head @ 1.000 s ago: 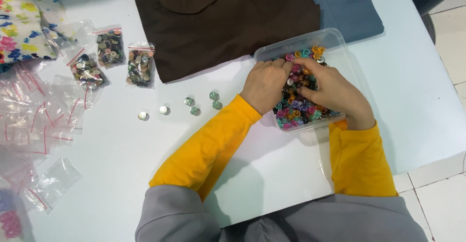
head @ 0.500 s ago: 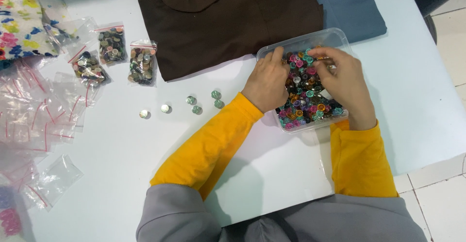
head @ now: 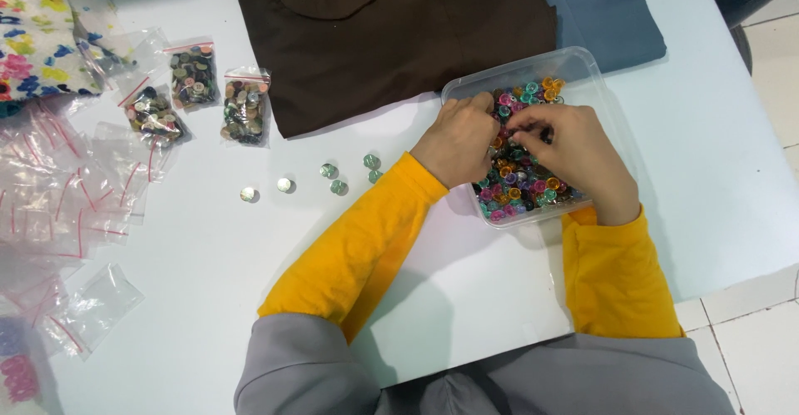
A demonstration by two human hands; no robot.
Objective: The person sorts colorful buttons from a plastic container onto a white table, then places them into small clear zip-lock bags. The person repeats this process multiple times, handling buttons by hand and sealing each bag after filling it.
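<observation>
Meanwhile, both buried in a clear plastic tub point(head: 593, 69) of coloured buttons point(head: 524, 183) at the tabletop's point(head: 208, 257) right: left hand point(head: 456, 139) curled loosely among them, right hand point(head: 573, 153) pinching fingertips together, on what cannot be told. Nearby, loose pale buttons point(head: 330, 170) in a row, filled zip bags point(head: 244, 107) and brown cloth point(head: 399, 40) beyond.

Sewing worktable point(head: 208, 248) (fabric point(head: 391, 32), bagged buttons point(head: 245, 109))
</observation>
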